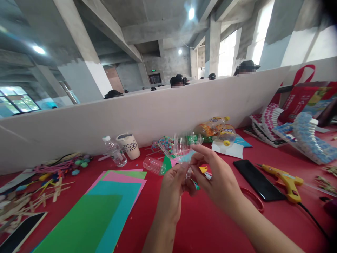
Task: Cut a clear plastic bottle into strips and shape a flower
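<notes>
Both hands are raised over the red table, around a clear plastic bottle piece (181, 147) cut into thin strips that fan upward. My left hand (172, 189) is closed around its narrow lower end. From the other side, my right hand (217, 172) pinches the piece near the base of the strips, its index finger stretched out above them. My fingers partly cover the bottom of the piece. Behind it lie a green bottle (194, 139) and bits of coloured paper. A clear bottle section (154, 166) rests on its side to the left of my hands.
Coloured sheets (86, 214) lie at left, beside craft sticks (43, 196). A water bottle (114, 151) and white cup (128, 146) stand near the partition (79, 130). On the right are a black phone (259, 179), a yellow glue gun (285, 179) and orange bottles (212, 127).
</notes>
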The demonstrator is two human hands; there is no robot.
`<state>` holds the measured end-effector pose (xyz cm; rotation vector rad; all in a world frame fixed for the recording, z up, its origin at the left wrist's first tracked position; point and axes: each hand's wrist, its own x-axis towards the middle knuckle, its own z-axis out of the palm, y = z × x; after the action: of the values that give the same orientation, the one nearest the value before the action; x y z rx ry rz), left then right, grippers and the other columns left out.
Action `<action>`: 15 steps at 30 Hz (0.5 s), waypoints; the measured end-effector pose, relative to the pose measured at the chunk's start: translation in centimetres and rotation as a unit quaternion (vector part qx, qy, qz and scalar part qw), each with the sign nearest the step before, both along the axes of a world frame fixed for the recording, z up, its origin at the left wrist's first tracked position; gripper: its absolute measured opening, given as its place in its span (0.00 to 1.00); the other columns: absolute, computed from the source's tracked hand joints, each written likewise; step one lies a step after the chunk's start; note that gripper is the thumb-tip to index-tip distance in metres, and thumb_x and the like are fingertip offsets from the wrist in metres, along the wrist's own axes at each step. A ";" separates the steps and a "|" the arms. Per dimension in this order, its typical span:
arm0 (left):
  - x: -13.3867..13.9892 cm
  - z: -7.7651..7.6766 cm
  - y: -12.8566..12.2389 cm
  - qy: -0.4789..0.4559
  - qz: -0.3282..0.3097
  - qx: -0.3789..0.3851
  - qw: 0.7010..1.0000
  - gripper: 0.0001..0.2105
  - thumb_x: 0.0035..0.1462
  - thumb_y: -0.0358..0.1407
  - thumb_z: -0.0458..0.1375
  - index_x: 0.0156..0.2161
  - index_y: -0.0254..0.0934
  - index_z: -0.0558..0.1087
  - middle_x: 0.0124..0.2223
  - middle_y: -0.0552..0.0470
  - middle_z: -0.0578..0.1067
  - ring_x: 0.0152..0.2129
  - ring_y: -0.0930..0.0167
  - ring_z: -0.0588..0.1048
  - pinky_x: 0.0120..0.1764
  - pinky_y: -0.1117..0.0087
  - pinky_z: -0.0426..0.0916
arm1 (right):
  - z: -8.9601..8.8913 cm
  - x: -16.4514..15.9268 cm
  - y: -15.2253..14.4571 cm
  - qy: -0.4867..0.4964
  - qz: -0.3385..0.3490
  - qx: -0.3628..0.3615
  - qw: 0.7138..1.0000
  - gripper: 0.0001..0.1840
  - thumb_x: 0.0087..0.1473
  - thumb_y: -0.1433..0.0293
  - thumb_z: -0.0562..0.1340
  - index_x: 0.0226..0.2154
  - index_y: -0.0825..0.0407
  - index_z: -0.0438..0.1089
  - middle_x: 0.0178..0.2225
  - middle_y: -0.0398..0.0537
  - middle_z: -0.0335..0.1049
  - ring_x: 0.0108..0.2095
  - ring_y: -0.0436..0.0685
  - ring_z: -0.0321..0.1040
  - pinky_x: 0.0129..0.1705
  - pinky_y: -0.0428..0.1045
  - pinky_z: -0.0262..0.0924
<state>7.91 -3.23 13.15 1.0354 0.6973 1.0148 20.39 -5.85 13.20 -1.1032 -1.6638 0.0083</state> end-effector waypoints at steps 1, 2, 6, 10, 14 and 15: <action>0.0 0.0 0.1 -0.001 0.001 -0.001 1.000 0.17 0.53 0.47 0.58 0.26 0.33 0.69 0.17 0.59 0.64 0.13 0.79 0.63 0.18 0.78 0.58 | 0.0 0.0 0.0 -0.008 -0.003 -0.003 1.000 0.22 0.57 0.76 0.54 0.53 0.47 0.53 0.36 0.44 0.67 0.37 0.52 0.67 0.39 0.49 0.63; 0.0 0.0 0.2 -0.001 0.000 -0.002 1.000 0.16 0.53 0.47 0.58 0.26 0.34 0.69 0.18 0.59 0.64 0.13 0.79 0.63 0.18 0.78 0.58 | 0.0 -0.1 0.1 -0.018 -0.006 -0.002 1.000 0.22 0.57 0.76 0.54 0.53 0.47 0.53 0.36 0.45 0.67 0.37 0.53 0.67 0.39 0.49 0.63; -0.1 -0.2 0.5 0.002 -0.014 -0.015 1.000 0.17 0.53 0.48 0.57 0.27 0.34 0.68 0.18 0.59 0.63 0.13 0.79 0.63 0.18 0.77 0.58 | -0.1 -0.4 0.1 -0.050 -0.026 0.013 0.998 0.21 0.57 0.77 0.53 0.52 0.47 0.54 0.33 0.45 0.69 0.35 0.55 0.68 0.38 0.50 0.63; -0.2 -0.4 0.5 0.027 -0.005 0.012 1.000 0.17 0.55 0.48 0.55 0.26 0.34 0.68 0.17 0.59 0.63 0.13 0.79 0.63 0.19 0.77 0.59 | 0.0 -0.1 0.1 0.045 0.001 -0.045 0.998 0.23 0.56 0.76 0.55 0.53 0.45 0.53 0.33 0.42 0.68 0.34 0.52 0.68 0.38 0.49 0.64; -0.2 -0.4 0.3 0.046 -0.027 0.049 0.997 0.15 0.57 0.45 0.55 0.29 0.34 0.69 0.21 0.57 0.68 0.13 0.79 0.65 0.19 0.77 0.59 | 0.5 0.5 -0.1 0.107 0.021 -0.054 0.993 0.31 0.53 0.78 0.58 0.55 0.41 0.49 0.33 0.38 0.67 0.33 0.50 0.67 0.40 0.50 0.63; -0.2 -0.3 0.2 0.047 -0.037 0.055 0.997 0.14 0.57 0.44 0.55 0.29 0.34 0.69 0.22 0.56 0.69 0.14 0.78 0.66 0.19 0.76 0.60 | 0.6 0.5 -0.2 0.103 0.017 -0.045 0.993 0.31 0.53 0.77 0.58 0.56 0.41 0.49 0.33 0.38 0.66 0.33 0.50 0.66 0.41 0.50 0.62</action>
<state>7.68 -3.00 12.86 1.2031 0.6808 0.9521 20.93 -6.09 13.78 -1.1029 -1.5076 0.2148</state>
